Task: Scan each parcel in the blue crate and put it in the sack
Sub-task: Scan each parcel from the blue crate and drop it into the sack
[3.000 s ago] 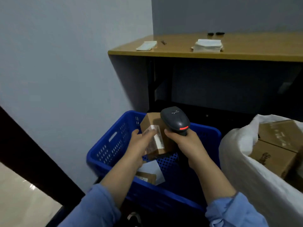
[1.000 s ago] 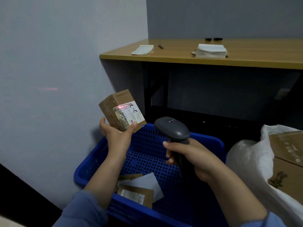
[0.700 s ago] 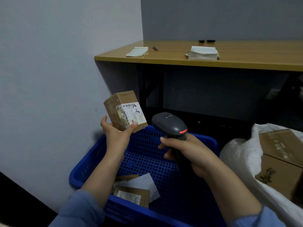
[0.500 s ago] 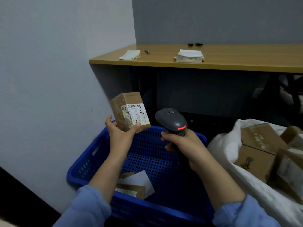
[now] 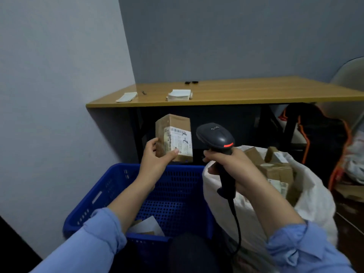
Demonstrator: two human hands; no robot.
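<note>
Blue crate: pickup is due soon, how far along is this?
Done: several cardboard parcels lie in the white sack. In hand: the left hand holds up a labelled box; the right hand grips the barcode scanner beside it. Left: sacking that box, plus at least one flat parcel in the blue crate.

left hand (image 5: 155, 162) raised, pinching parcel (image 5: 175, 134) | right hand (image 5: 234, 170) raised, curled round scanner (image 5: 216, 136) | forearms extended forward

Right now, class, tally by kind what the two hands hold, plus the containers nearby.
Cardboard parcel, left hand: 1
Barcode scanner, right hand: 1
Blue crate: 1
White sack: 1
Total: 4
</note>
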